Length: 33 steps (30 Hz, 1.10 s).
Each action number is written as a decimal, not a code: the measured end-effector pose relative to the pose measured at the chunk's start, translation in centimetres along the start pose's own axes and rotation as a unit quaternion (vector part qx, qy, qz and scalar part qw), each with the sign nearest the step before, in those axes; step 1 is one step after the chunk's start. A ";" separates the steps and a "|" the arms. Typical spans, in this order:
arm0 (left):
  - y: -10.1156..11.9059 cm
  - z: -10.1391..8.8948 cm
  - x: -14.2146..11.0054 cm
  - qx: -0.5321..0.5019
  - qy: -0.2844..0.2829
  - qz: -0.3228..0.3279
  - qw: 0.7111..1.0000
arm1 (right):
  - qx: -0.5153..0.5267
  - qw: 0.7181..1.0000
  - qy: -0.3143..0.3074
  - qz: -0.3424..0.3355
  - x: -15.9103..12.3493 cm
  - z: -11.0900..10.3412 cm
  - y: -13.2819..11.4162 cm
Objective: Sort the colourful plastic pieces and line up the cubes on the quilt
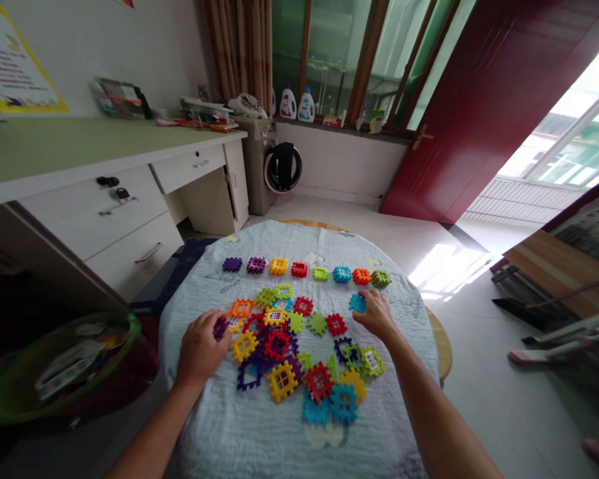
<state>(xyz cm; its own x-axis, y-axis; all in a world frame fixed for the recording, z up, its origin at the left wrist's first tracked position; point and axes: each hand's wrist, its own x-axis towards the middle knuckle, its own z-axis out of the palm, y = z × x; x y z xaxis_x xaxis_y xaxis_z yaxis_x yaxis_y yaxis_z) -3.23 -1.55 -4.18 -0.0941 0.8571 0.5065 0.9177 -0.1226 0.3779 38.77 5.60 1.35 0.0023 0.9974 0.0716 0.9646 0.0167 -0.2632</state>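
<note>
My right hand (377, 314) pinches a blue building block (358, 303) with notched edges, just below the right end of a row of blocks. Fingers curled, my left hand (204, 346) grips a purple block (221, 328) at the left edge of a loose heap. That heap of square interlocking blocks holds red (319, 381), yellow (282, 381), blue (344, 403), green and purple pieces, some with window inserts. Behind it runs a row sorted by colour, from a purple block (232, 265) at the left to an olive green stack (381, 279) at the right.
A pale blue cloth (219, 432) covers the round table. To the left stand a white desk (94, 206) with drawers and a green-rimmed basket (134, 332). A washing machine (257, 159) with its door open stands at the back, near a red door (459, 100).
</note>
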 end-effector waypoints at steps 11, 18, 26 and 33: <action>0.0 0.0 0.0 -0.008 0.001 -0.007 1.000 | -0.064 0.994 -0.071 -0.052 10.1 -2.1 -2.0; 0.0 0.0 -0.1 -0.001 0.000 -0.010 1.000 | -0.074 0.990 -0.100 -0.070 12.7 -1.5 -1.8; 0.1 -0.1 -0.1 -0.003 -0.005 -0.007 1.000 | -0.084 0.984 -0.125 -0.094 13.3 -0.5 -1.5; 0.3 -0.3 0.0 -0.009 -0.007 -0.016 1.000 | -0.107 0.979 -0.133 -0.114 13.6 0.3 -1.8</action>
<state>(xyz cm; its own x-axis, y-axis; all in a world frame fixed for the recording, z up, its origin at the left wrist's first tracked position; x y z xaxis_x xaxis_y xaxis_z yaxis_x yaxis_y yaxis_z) -3.06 -1.75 -3.87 -0.1168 0.8679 0.4829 0.9073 -0.1045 0.4074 36.99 19.11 2.51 -0.2612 0.9527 -0.1556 0.9651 0.2547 -0.0610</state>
